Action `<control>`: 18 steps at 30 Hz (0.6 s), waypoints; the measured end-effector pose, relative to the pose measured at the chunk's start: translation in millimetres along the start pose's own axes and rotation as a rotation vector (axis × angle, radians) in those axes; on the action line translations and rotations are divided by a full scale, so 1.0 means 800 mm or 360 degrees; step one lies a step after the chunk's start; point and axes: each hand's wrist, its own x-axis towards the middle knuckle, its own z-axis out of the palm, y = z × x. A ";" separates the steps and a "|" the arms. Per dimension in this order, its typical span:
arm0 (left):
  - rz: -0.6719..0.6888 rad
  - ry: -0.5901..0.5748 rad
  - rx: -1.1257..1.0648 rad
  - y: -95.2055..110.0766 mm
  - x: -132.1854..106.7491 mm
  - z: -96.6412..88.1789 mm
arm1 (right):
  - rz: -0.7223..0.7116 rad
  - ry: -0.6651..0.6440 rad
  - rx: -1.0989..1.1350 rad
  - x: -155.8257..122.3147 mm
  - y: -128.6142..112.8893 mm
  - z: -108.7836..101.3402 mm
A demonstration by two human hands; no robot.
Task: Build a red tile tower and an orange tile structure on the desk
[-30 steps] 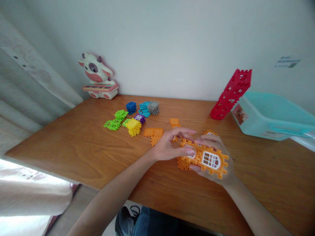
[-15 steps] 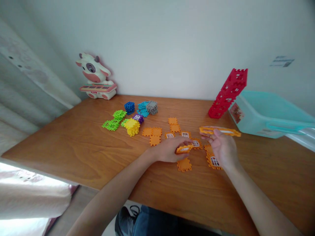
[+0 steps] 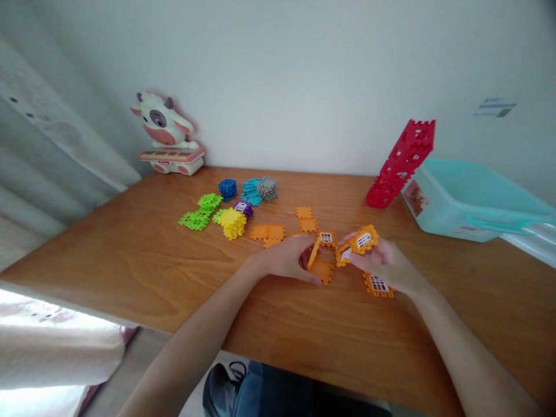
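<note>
My left hand is closed on an orange interlocking tile, which stands tilted on edge. Against its lower edge is a flat orange tile; whether the two are joined I cannot tell. A little to the right, my right hand grips a joined pair of orange window tiles with white lattice windows. Behind the hands lies an orange window tile. Another large-window tile rests below my right hand, partly covered by it.
A tall red tile tower stands beside a turquoise bin at the right. Stacks of yellow tiles, green tiles and grey tiles sit left of centre. A cow toy keyboard is at the back left.
My right hand has brought its window tiles left and tipped their faces into view. The tile in my left hand has swung from nearly level to upright.
</note>
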 end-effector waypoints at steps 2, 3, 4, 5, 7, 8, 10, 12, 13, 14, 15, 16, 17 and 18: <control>-0.0117 -0.0101 -0.0213 0.000 -0.002 -0.001 | 0.0038 -0.0143 -0.0051 -0.002 0.000 0.002; -0.0159 -0.0133 -0.0297 0.000 -0.002 -0.001 | 0.0054 -0.0210 -0.0066 -0.003 -0.001 0.003; -0.0184 -0.0154 -0.0355 0.000 -0.002 0.000 | 0.0065 -0.0273 -0.0071 -0.003 -0.002 0.004; -0.0197 -0.0166 -0.0391 0.000 -0.002 0.000 | 0.0071 -0.0327 -0.0070 -0.004 -0.003 0.005; -0.0205 -0.0157 -0.0419 0.000 -0.001 0.002 | 0.0083 -0.0405 -0.0075 -0.004 -0.005 0.006; -0.0205 -0.0137 -0.0411 0.000 0.000 0.002 | 0.0087 -0.0419 -0.0084 -0.005 -0.005 0.005; -0.0192 -0.0075 -0.0345 -0.001 0.000 0.002 | 0.0096 -0.0418 -0.0110 -0.005 -0.006 0.003; -0.0153 -0.0007 -0.0235 -0.003 -0.001 0.001 | 0.0084 -0.0399 -0.0133 -0.006 -0.006 0.001; -0.0126 0.0013 -0.0188 -0.003 -0.001 0.000 | 0.0078 -0.0389 -0.0141 -0.006 -0.005 0.000; -0.0101 0.0027 -0.0151 -0.004 -0.001 -0.001 | 0.0074 -0.0379 -0.0141 -0.006 -0.005 0.001; -0.0086 0.0036 -0.0122 -0.004 -0.001 -0.001 | 0.0077 -0.0373 -0.0133 -0.006 -0.005 0.001; -0.0082 0.0042 -0.0099 -0.003 -0.001 -0.002 | 0.0089 -0.0365 -0.0117 -0.006 -0.004 0.002; -0.0090 0.0044 -0.0084 -0.003 -0.001 -0.002 | 0.0111 -0.0363 -0.0100 -0.006 -0.004 0.003; -0.0107 0.0041 -0.0076 -0.001 -0.001 -0.002 | 0.0131 -0.0359 -0.0087 -0.006 -0.003 0.005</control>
